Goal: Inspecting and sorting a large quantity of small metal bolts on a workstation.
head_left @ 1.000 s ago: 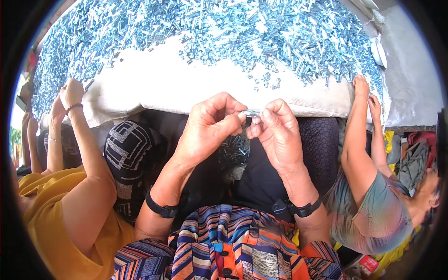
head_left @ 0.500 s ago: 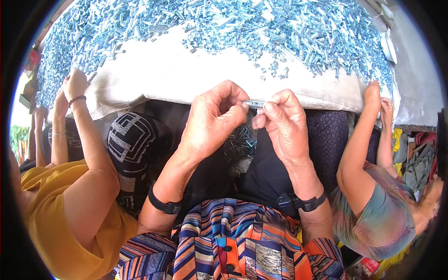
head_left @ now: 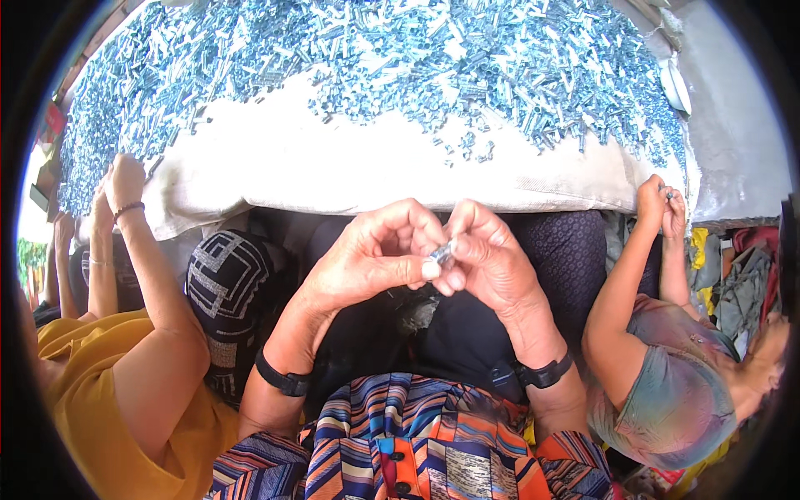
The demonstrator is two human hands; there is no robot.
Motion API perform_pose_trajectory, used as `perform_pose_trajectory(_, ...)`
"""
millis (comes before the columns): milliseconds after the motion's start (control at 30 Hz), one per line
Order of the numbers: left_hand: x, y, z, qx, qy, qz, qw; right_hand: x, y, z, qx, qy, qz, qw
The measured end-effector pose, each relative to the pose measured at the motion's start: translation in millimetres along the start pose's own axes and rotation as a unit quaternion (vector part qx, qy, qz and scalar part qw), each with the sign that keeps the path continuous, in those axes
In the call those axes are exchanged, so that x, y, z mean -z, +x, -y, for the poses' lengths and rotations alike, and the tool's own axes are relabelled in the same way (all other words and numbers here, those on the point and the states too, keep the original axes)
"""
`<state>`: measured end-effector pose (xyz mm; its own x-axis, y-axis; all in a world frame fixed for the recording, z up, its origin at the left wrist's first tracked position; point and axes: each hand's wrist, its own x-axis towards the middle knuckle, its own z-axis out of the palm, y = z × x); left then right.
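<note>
In front of my lap, my left hand [head_left: 371, 254] and my right hand [head_left: 493, 260] meet. Between the fingertips of both is a small silvery metal tube [head_left: 442, 252], partly covered by the fingers. My left thumb and forefinger pinch one end, and my right thumb and fingers close on the other. Whether it is one part or two fitted together I cannot tell. Beyond my hands, a large heap of similar metal tubes and short metal rings [head_left: 400, 71] spreads over a pale cloth [head_left: 317, 171] on the work surface.
A person in a mustard top [head_left: 137, 375] sits at my left, hands at the cloth's edge. At my right, another person in a multicoloured top [head_left: 667, 383] holds a small piece. A white dish [head_left: 676, 85] lies at the heap's right edge. Folded clothes [head_left: 746, 287] lie far right.
Both hands have come lower and nearer to me, with the metal tube now tilted and more covered by the fingers. The right neighbour's hands have also dropped off the cloth's edge.
</note>
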<state>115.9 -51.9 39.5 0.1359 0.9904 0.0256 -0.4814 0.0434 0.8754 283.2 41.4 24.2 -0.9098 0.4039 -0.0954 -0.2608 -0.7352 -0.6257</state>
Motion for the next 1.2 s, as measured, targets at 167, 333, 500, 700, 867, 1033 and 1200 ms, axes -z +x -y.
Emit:
perform_pose_trajectory(167, 1.2, -1.8, 14.4, -0.021, -0.04, -0.038, 0.998, -0.3, 1.5, 2.5, -0.013, -0.03, -0.002, 0.999)
perform_pose_trajectory(333, 4.8, 3.9, 18.6, -0.054, -0.058, -0.066, 0.995, -4.0, 9.0, 3.7, 0.031, -0.09, -0.031, 0.995)
perform_pose_trajectory(500, 8.7, 9.2, 18.0, -0.058, -0.019, -0.134, 0.989, -4.1, 14.1, 5.5, 0.097, -0.196, -0.095, 0.971)
perform_pose_trajectory(700, 13.4, 16.2, 9.8, 0.041, 0.309, -0.12, 0.942, 49.1, 35.3, 64.5, 0.19, -0.579, -0.262, 0.748)
perform_pose_trajectory(867, 15.4, 39.4, 14.5, -0.035, 0.56, -0.179, 0.808, 78.8, 78.2, 92.4, 0.244, -0.775, -0.242, 0.529)
perform_pose_trajectory(1033, 15.1, 66.8, 15.4, -0.087, 0.653, -0.208, 0.723, 63.1, 90.4, 97.2, 0.191, -0.865, -0.194, 0.421)
perform_pose_trajectory(1200, 17.4, 92.0, 24.3, -0.066, 0.712, -0.211, 0.667, 54.1, 92.4, 101.5, 0.096, -0.918, -0.156, 0.352)
